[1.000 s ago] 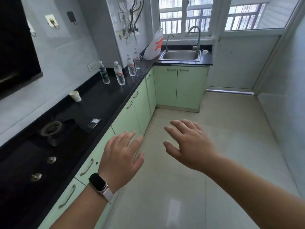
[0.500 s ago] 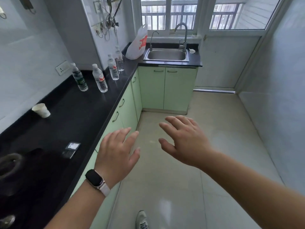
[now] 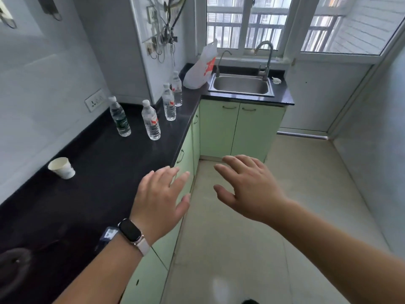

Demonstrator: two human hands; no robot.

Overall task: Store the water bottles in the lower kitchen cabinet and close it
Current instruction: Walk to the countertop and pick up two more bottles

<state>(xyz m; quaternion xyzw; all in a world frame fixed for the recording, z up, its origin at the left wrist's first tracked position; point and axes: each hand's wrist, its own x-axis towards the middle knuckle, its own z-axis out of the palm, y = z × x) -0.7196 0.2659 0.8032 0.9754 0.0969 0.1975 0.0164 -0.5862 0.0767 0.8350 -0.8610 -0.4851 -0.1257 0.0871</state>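
Several clear water bottles stand upright on the black countertop (image 3: 92, 185): a green-labelled bottle (image 3: 120, 117), a red-labelled bottle (image 3: 151, 121), another red-labelled bottle (image 3: 169, 103) and a far bottle (image 3: 176, 89). Light green lower cabinet doors (image 3: 235, 128) run under the counter, all shut. My left hand (image 3: 161, 200), with a watch on the wrist, hovers over the counter's front edge, fingers spread, holding nothing. My right hand (image 3: 247, 187) is held out over the floor, also spread and empty. Both hands are well short of the bottles.
A white paper cup (image 3: 62, 167) sits on the counter at left. A white plastic bag (image 3: 202, 66) leans beside the steel sink (image 3: 241, 85) under the window. A small dark device (image 3: 108, 234) lies by my left wrist. A burner ring (image 3: 13, 266) shows at bottom left.
The view has moved forward along the counter, so the bottles, cup and sink are nearer. Both hands stay spread and empty in front of me.
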